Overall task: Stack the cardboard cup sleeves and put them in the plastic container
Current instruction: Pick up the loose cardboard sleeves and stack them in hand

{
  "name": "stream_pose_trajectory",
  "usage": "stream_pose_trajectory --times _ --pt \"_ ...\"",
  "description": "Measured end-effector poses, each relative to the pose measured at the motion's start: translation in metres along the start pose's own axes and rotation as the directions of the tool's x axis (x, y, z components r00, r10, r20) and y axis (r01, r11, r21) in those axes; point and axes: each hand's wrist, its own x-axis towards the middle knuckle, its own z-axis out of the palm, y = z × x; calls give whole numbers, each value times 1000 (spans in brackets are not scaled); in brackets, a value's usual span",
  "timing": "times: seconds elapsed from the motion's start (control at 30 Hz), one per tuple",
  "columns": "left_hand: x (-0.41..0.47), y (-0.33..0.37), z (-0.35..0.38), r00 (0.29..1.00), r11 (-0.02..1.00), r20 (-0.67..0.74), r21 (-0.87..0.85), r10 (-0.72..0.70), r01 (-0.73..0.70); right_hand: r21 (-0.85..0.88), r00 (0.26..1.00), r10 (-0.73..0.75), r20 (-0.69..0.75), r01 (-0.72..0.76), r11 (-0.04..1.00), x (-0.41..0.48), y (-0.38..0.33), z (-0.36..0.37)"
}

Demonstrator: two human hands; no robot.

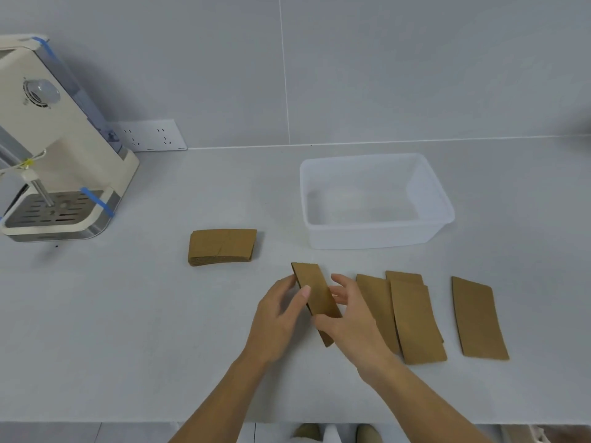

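Note:
Both hands hold one flat brown cardboard sleeve (315, 290) just above the counter, near the middle. My left hand (281, 318) grips its left edge with the thumb on top. My right hand (351, 324) holds its right side and lower end. A neat stack of sleeves (222, 247) lies to the upper left. Several loose sleeves (412, 321) overlap right of my hands, and a single sleeve (478, 318) lies farther right. The translucent plastic container (371, 238) stands behind them with nothing inside.
A cream coffee machine (54, 145) with blue tape strips stands at the far left against the wall. A white socket plate (150, 135) sits on the wall beside it. The counter's front edge (128, 422) runs along the bottom.

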Motion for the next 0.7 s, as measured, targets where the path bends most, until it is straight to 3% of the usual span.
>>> stream_pose_trajectory --times 0.13,0.23,0.3,0.43,0.7 --pt "-3 10 6 988 957 122 -264 -94 124 103 998 -59 19 57 993 -3 -2 10" --pt "-2 11 8 958 754 199 -591 -208 286 139 995 -97 0 96 986 -7 -3 17" --pt "-1 10 9 924 607 273 -697 -268 382 148 993 -116 -2 115 982 -11 -3 19" --pt "1 9 13 882 445 379 -762 -282 470 45 986 -164 -20 165 985 -19 -5 23" --pt "5 4 22 876 426 419 -765 -240 483 -203 978 -204 -51 190 961 -26 3 25"
